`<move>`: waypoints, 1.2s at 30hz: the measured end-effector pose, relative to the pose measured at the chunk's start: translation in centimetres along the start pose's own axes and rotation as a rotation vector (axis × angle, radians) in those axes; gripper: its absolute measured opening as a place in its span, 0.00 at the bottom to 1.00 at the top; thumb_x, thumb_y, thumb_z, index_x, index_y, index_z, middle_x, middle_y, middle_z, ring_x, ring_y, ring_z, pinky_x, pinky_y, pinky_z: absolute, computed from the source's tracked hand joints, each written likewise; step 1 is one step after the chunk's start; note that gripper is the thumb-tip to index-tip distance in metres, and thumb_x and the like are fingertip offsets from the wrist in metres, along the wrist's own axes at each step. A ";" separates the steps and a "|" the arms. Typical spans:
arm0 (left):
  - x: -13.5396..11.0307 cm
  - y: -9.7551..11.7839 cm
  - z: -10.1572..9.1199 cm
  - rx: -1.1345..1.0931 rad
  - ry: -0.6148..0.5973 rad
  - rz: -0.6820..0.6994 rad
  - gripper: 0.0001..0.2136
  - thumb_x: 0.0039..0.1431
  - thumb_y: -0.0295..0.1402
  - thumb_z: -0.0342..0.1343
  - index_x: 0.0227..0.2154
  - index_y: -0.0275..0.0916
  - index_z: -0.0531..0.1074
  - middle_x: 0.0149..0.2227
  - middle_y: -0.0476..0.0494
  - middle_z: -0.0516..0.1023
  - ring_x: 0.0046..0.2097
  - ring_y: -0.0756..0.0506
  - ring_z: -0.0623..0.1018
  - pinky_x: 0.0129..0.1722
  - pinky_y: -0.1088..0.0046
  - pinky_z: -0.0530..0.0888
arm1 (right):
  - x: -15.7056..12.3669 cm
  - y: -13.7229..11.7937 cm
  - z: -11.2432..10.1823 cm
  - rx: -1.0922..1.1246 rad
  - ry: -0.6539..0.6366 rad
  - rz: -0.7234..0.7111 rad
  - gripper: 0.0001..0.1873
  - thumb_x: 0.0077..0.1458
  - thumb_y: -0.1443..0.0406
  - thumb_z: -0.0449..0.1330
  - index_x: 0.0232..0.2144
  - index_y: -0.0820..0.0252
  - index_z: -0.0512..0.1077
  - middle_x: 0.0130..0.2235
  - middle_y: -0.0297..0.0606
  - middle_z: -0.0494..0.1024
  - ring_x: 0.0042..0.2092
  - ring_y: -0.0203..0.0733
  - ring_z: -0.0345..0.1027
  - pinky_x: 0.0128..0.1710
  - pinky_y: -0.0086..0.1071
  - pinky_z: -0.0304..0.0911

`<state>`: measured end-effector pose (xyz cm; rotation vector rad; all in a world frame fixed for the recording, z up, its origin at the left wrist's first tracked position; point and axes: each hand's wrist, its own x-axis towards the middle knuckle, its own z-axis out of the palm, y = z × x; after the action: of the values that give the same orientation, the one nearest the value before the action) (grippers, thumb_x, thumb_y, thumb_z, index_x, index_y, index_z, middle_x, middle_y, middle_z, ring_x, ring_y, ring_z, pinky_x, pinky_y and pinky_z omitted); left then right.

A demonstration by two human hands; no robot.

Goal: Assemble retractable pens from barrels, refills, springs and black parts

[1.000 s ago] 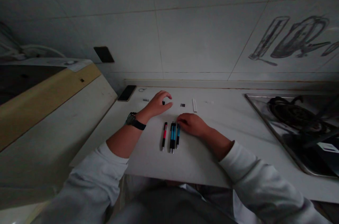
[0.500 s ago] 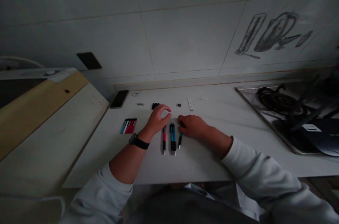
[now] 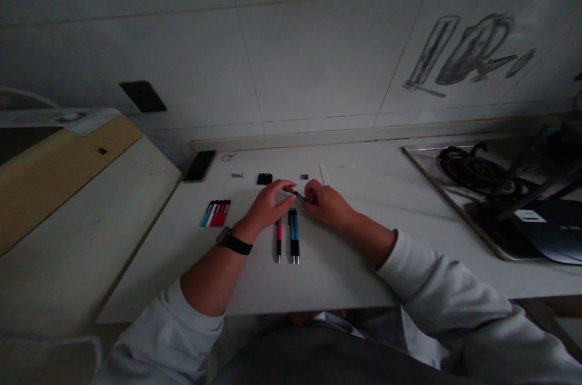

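Note:
A blue pen with black parts (image 3: pixel 299 196) is held up off the counter, tilted between my two hands. My right hand (image 3: pixel 330 205) is closed around its right end. The thumb and fingertips of my left hand (image 3: pixel 268 204) curl about its other end, partly hiding it. Just below my hands, two blue-and-black pens (image 3: pixel 294 236) lie side by side on the white counter. To their left is a red-and-black pen (image 3: pixel 279 241), its upper end beneath my left hand.
Several blue, white and red pen barrels (image 3: pixel 216 213) lie at left. Farther back are small springs (image 3: pixel 237 175), black grips (image 3: pixel 264 179), small dark pieces (image 3: pixel 304 177), white refills (image 3: pixel 324 174) and a phone (image 3: pixel 199 166). A gas stove (image 3: pixel 477 176) stands at right.
My right hand has lifted the blue pen from beside the other pens and brought it up and left to my left hand. The left fingers now meet its end. The view has shifted slightly.

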<state>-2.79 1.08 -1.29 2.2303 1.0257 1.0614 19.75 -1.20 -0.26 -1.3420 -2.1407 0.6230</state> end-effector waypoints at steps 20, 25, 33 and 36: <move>0.5 -0.3 -2.6 0.004 0.254 -0.067 0.06 0.62 0.34 0.64 0.40 0.41 0.79 0.41 0.45 0.83 0.45 0.43 0.81 0.50 0.62 0.78 | 1.4 2.7 -1.4 0.172 0.174 -0.004 0.13 0.64 0.55 0.59 0.41 0.56 0.79 0.34 0.37 0.81 0.33 0.42 0.71 0.36 0.34 0.63; 0.5 -0.3 -2.9 0.035 0.202 -0.070 0.05 0.62 0.34 0.64 0.39 0.41 0.80 0.40 0.45 0.84 0.43 0.44 0.82 0.49 0.64 0.79 | 1.4 2.8 -1.5 0.245 0.193 0.013 0.17 0.64 0.52 0.58 0.39 0.58 0.79 0.31 0.35 0.79 0.31 0.39 0.68 0.32 0.31 0.59; 0.7 -0.2 -2.8 -0.022 0.203 -0.146 0.05 0.61 0.34 0.64 0.37 0.40 0.81 0.38 0.45 0.85 0.42 0.44 0.83 0.47 0.65 0.79 | 1.3 2.5 -1.3 0.300 0.277 -0.016 0.15 0.61 0.55 0.63 0.45 0.56 0.78 0.41 0.40 0.83 0.37 0.41 0.75 0.40 0.34 0.67; 0.8 -0.1 -2.9 -0.006 0.234 -0.123 0.04 0.61 0.33 0.64 0.37 0.40 0.81 0.38 0.44 0.85 0.42 0.44 0.83 0.48 0.64 0.79 | 1.4 2.8 -1.2 0.281 0.245 0.010 0.16 0.64 0.52 0.59 0.44 0.56 0.77 0.34 0.36 0.80 0.34 0.40 0.72 0.36 0.32 0.64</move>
<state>-4.82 2.01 0.67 2.0429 1.2368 1.2898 21.91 1.27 -0.80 -1.2079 -1.7792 0.6950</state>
